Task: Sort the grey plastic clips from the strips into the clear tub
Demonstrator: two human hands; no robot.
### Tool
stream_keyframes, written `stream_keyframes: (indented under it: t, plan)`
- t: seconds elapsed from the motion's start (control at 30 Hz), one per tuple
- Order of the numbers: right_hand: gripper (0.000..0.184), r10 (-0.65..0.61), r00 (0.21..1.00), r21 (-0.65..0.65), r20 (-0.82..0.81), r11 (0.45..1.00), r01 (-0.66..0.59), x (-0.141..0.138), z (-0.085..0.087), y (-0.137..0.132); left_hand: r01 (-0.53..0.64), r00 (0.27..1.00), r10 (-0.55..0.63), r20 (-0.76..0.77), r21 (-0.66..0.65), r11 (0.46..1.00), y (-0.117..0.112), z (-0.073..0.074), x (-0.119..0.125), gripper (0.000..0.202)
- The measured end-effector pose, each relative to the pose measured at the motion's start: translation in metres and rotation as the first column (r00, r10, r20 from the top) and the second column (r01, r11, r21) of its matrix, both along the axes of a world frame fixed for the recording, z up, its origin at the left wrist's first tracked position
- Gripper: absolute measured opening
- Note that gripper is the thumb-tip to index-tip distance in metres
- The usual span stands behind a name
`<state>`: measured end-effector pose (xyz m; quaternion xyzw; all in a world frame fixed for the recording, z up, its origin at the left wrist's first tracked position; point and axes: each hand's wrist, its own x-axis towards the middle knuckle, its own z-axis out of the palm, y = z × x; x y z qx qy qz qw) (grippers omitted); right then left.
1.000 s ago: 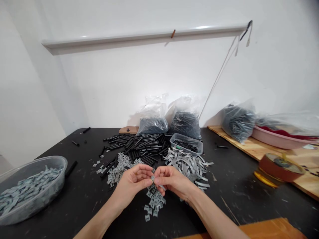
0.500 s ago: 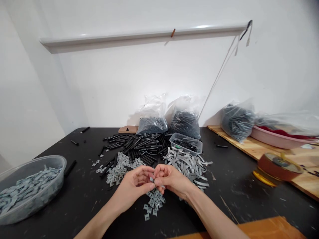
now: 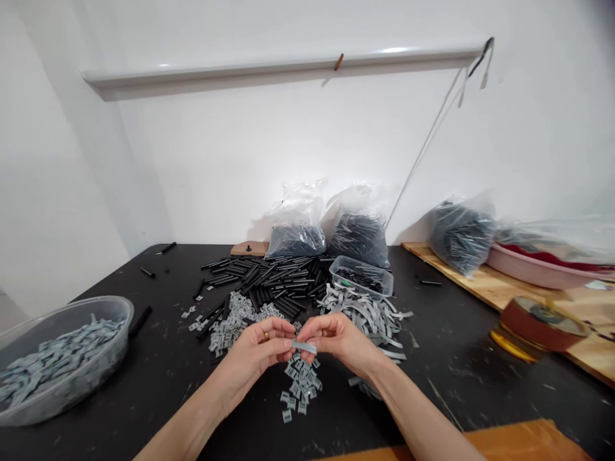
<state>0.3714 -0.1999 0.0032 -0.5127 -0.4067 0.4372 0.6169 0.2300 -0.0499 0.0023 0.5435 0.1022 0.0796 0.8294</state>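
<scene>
Both hands meet above a small pile of grey clips [image 3: 301, 384] on the black table [image 3: 461, 358]. My left hand [image 3: 257, 352] and my right hand [image 3: 336, 339] pinch the two ends of a short grey strip [image 3: 304, 347] held level between them. A ring shows on a left finger. Behind the hands lie a heap of grey strips [image 3: 365, 314], a spread of black rods [image 3: 273, 282] and more grey clips [image 3: 230, 320].
A clear bowl of grey pieces [image 3: 57, 358] stands at the left. A small clear tub [image 3: 361, 276] and bags of dark parts [image 3: 358, 234] sit at the back. A wooden board [image 3: 542, 294] on the right carries a pink basin [image 3: 538, 266] and a tape roll [image 3: 541, 323].
The hands have drawn slightly apart, and the grey strip now shows full length between the fingertips. The view has shifted a little.
</scene>
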Motion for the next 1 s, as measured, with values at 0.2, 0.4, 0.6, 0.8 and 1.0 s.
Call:
stream_keyframes:
  t: [0.2, 0.4, 0.6, 0.8, 1.0]
  plan:
    - [0.016, 0.030, 0.998, 0.042, 0.047, 0.999, -0.032, 0.001, -0.001, 0.000, 0.043, 0.999, -0.042, 0.017, -0.035, 0.998, 0.001, -0.004, -0.001, 0.015]
    - [0.021, 0.105, 0.994, -0.051, 0.022, 0.993, -0.104, -0.001, 0.003, -0.001, 0.054, 0.998, -0.054, 0.021, -0.018, 0.998, 0.001, -0.008, 0.000, 0.014]
    - [0.020, 0.008, 1.000, -0.110, -0.025, 0.994, -0.010, -0.002, 0.002, 0.001, 0.054, 0.996, -0.056, 0.068, 0.023, 0.998, -0.002, -0.007, -0.001, 0.015]
    - [0.023, 0.010, 0.998, -0.135, -0.060, 0.991, -0.019, -0.002, -0.001, 0.002, 0.056, 0.993, -0.061, 0.096, 0.052, 0.997, -0.004, -0.010, 0.000, 0.016]
    - [0.027, -0.005, 1.000, -0.137, -0.010, 0.991, 0.003, -0.001, -0.005, 0.003, 0.045, 0.995, -0.057, 0.084, 0.139, 0.989, -0.002, -0.008, 0.001, 0.016]
